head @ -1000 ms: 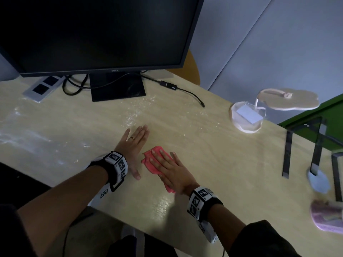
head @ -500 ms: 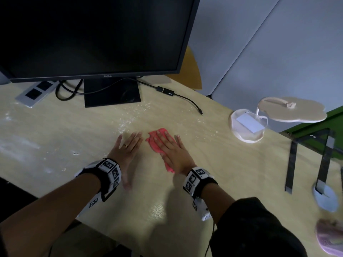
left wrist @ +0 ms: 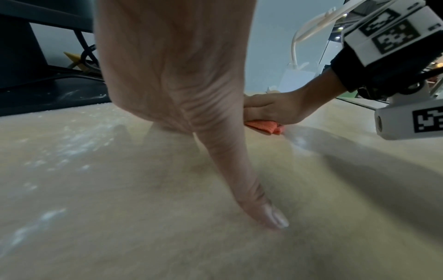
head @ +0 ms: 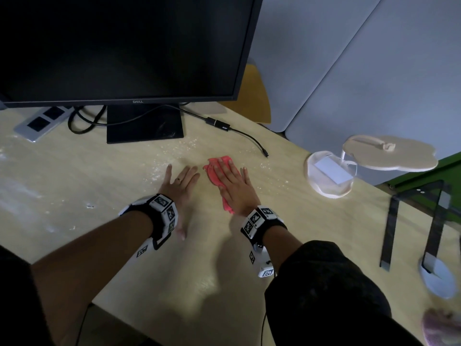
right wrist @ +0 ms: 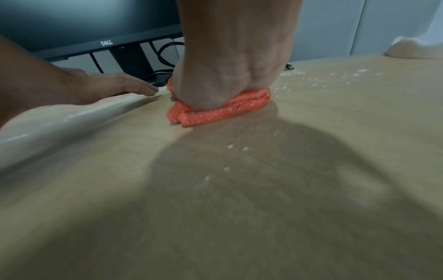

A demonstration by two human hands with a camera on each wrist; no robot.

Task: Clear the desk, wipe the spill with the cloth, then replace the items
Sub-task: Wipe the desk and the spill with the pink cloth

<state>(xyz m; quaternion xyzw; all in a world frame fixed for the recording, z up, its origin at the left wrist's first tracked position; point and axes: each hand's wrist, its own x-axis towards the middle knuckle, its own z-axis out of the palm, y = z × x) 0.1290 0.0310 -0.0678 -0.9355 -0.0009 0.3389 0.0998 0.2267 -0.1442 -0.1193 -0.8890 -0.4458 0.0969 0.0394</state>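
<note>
The right hand (head: 234,186) lay flat, fingers straight, pressing the folded coral-pink woven cloth (head: 215,174) onto the pale wooden desk (head: 299,221), near the black monitor's base (head: 144,124). Just left, the left hand (head: 178,182) rested open, palm down, beside scattered white specks (head: 159,166).

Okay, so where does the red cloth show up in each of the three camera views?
Head: the red cloth lies mid-desk under the flat right hand, in front of the monitor stand.
Left wrist: its folded edge peeks out right of centre, beneath the right hand.
Right wrist: it is bunched just above centre, under the palm.
Shared landmark: the black monitor stand.
</note>
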